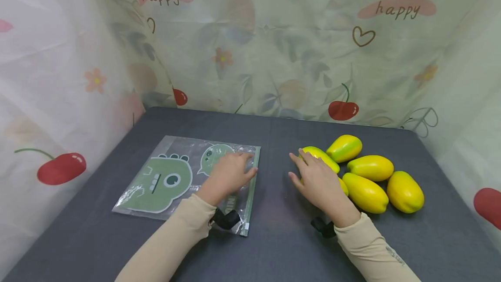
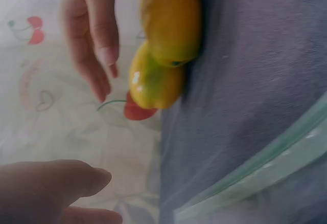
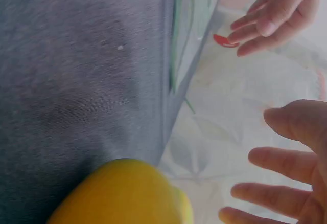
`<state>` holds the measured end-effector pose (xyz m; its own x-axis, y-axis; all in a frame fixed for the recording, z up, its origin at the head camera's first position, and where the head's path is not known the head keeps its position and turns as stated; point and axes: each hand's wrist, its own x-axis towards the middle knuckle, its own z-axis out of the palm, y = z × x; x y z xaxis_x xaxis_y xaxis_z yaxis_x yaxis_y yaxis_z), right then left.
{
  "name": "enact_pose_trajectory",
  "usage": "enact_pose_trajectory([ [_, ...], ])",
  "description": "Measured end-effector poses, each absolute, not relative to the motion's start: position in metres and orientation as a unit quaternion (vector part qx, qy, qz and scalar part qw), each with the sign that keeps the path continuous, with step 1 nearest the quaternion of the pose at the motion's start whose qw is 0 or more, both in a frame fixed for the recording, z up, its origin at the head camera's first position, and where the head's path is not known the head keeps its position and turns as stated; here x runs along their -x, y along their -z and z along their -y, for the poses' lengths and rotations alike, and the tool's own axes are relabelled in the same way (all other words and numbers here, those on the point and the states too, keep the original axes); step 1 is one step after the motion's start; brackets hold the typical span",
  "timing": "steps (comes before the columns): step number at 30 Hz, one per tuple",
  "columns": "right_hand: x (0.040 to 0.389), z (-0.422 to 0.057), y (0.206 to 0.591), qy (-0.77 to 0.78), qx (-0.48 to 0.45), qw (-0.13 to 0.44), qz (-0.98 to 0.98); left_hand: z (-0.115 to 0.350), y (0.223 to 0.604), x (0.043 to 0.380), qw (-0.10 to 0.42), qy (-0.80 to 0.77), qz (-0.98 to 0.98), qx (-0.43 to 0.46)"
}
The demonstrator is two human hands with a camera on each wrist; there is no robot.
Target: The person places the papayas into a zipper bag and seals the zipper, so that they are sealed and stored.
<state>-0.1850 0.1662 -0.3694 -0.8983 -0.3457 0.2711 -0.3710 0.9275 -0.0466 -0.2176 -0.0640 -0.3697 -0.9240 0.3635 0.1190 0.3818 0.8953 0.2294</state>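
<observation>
A clear zip bag (image 1: 156, 212) printed with green cartoon monsters lies flat on the left of the dark table, its green slider edge (image 1: 253, 177) facing right. Over its right part hovers my left hand (image 1: 228, 173), fingers loosely extended and holding nothing. Several yellow mangoes (image 1: 365, 193) with greenish patches are grouped on the right. My right hand (image 1: 318, 182) is above the nearest ones, its fingers spread, and it partly hides them. In the right wrist view a mango (image 3: 122, 196) sits below the spread fingers, apart from them. The left wrist view shows two mangoes (image 2: 171, 22) beside the other hand.
A dark cloth covers the table (image 1: 270, 247). Printed curtains (image 1: 266, 55) with cherries and hearts enclose the back and both sides. A black strap (image 1: 226, 219) is on the left wrist and another (image 1: 323, 227) on the right.
</observation>
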Motion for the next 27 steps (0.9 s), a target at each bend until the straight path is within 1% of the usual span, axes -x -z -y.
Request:
enact_pose_trajectory([
  [4, 0.182, -0.162, 0.361, -0.089, -0.199, 0.150, 0.964, 0.073, 0.353, 0.218, 0.023, 0.216, 0.962, 0.165],
  [8, 0.181, -0.156, 0.355, -0.202, -0.205, 0.122, 0.950, 0.082, 0.339, 0.216, 0.012, 0.325, 0.935, 0.138],
  [11, 0.185, -0.150, 0.357, -0.318, -0.212, 0.076, 0.921, 0.086, 0.333, 0.214, 0.008, 0.411, 0.904, 0.121],
  [13, 0.188, -0.146, 0.361, -0.390, -0.207, 0.040, 0.896, 0.086, 0.331, 0.214, -0.004, 0.474, 0.873, 0.112],
  [18, 0.198, -0.133, 0.377, -0.512, -0.168, -0.057, 0.840, 0.085, 0.337, 0.217, -0.088, 0.637, 0.762, 0.071],
  [20, 0.202, -0.127, 0.385, -0.537, -0.148, -0.089, 0.826, 0.083, 0.343, 0.218, -0.117, 0.673, 0.729, 0.049],
  [23, 0.208, -0.120, 0.397, -0.554, -0.115, -0.128, 0.815, 0.080, 0.354, 0.222, -0.140, 0.687, 0.713, 0.021],
  [27, 0.216, -0.114, 0.409, -0.548, -0.091, -0.157, 0.816, 0.078, 0.369, 0.227, -0.148, 0.679, 0.719, -0.008],
])
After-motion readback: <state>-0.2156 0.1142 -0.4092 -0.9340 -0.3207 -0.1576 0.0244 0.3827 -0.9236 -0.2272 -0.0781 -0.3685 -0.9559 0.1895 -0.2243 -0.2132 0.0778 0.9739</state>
